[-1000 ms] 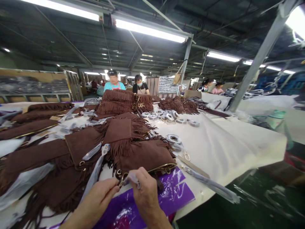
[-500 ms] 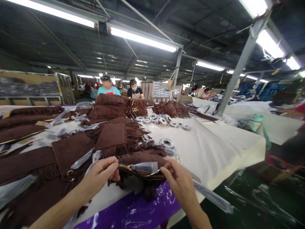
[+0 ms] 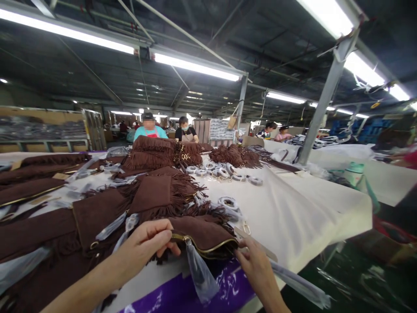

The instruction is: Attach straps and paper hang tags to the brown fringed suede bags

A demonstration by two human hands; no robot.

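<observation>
A brown suede-like bag (image 3: 202,232) with a gold zipper lies at the table's near edge, its zipped side facing me. My left hand (image 3: 151,239) pinches the zipper's left end between thumb and fingers. At the other end, my right hand (image 3: 256,261) has its curled fingers on the bag's right corner. Between the hands the zipper edge bows and a dark gap shows under it. From the gold slider a plastic-wrapped zipper pull (image 3: 200,274) hangs over purple plastic sheeting (image 3: 172,293). The right fingertips are partly hidden behind the bag's edge.
Brown fringed bags (image 3: 151,195) are piled to the left and ahead. Wrapped rings (image 3: 230,204) and a gold clasp (image 3: 246,228) lie on the white-covered table (image 3: 293,208). A plastic-wrapped strip (image 3: 299,282) sticks out past the right edge. Co-workers (image 3: 150,128) are across the table.
The wrapped zipper pull has swung from lying along the zipper to hanging down. The bag's zipper edge now bows upward, and my right hand has shifted slightly right and down.
</observation>
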